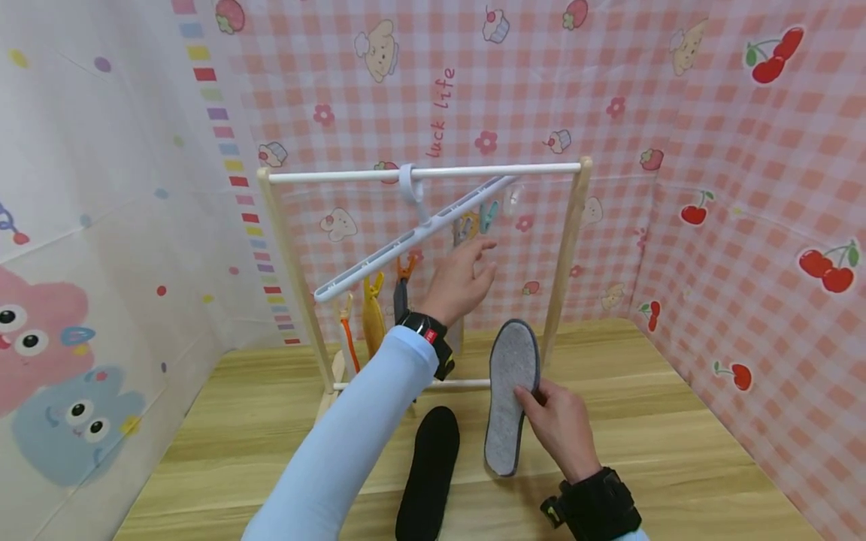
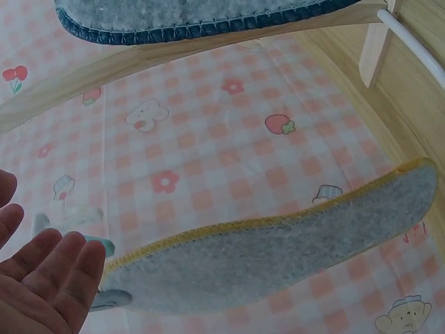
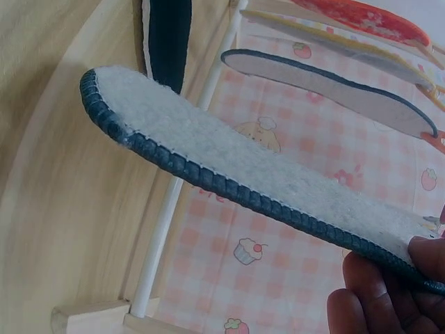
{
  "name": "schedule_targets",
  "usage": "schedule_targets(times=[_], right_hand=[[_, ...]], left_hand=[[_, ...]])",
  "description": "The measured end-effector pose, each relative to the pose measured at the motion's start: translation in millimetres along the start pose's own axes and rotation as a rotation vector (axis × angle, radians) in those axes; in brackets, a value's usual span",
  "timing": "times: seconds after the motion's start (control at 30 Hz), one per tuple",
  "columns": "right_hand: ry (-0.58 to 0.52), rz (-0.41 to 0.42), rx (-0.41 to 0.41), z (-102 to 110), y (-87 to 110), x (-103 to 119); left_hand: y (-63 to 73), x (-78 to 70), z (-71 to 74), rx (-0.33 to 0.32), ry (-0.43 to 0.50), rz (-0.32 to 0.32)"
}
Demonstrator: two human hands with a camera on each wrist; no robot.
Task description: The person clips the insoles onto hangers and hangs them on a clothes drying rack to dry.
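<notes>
My right hand point(image 1: 564, 432) pinches a grey felt insole point(image 1: 510, 368) with a dark stitched edge at its side, thumb on the grey face. The insole is held upright in the head view. Up by the right half of a white clip hanger point(image 1: 413, 239), my left hand point(image 1: 463, 282) has its fingers loosely extended, nothing in them. Just beyond those fingers hang a teal clip point(image 1: 489, 216) and a white clip point(image 1: 512, 200). A yellow-edged grey insole point(image 2: 271, 268) hangs beside the left hand in the left wrist view. On the table lies a black insole point(image 1: 429, 469).
The hanger hooks on the top white bar point(image 1: 338, 176) of a wooden rack and slants, left end nearer. Several insoles hang from its left half, among them a yellow one point(image 1: 373, 319) and a red one point(image 3: 368, 19). Patterned cloth walls point(image 1: 744, 225) enclose the wooden table point(image 1: 649, 421).
</notes>
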State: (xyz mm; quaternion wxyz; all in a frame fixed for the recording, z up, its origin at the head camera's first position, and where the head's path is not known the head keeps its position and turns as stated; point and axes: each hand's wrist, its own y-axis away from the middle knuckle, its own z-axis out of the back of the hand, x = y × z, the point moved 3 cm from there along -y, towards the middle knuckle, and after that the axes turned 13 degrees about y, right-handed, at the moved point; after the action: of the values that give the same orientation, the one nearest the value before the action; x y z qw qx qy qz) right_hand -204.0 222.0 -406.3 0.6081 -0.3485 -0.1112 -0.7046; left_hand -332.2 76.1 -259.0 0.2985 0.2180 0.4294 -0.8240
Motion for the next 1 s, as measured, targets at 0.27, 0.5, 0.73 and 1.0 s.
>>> schedule_targets(times=[0.27, 0.5, 0.73, 1.0], right_hand=[[-0.008, 0.019, -0.011, 6.4, -12.9, -1.1], [-0.003, 0.046, -0.03, 10.0, -26.0, 0.0], [0.052, 0.093, -0.094, 9.3, -33.9, -0.2], [0.057, 0.097, -0.092, 8.1, -40.2, 0.3]], left_hand=[[-8.7, -1.1, -3.5, 0.0, -0.009, 0.03], [-13.3, -2.0, -5.5, -0.016, -0.018, 0.004], [-16.2, 3.5, -3.8, -0.014, -0.01, 0.04], [-19.9, 6.8, -6.0, -0.022, 0.007, 0.088]])
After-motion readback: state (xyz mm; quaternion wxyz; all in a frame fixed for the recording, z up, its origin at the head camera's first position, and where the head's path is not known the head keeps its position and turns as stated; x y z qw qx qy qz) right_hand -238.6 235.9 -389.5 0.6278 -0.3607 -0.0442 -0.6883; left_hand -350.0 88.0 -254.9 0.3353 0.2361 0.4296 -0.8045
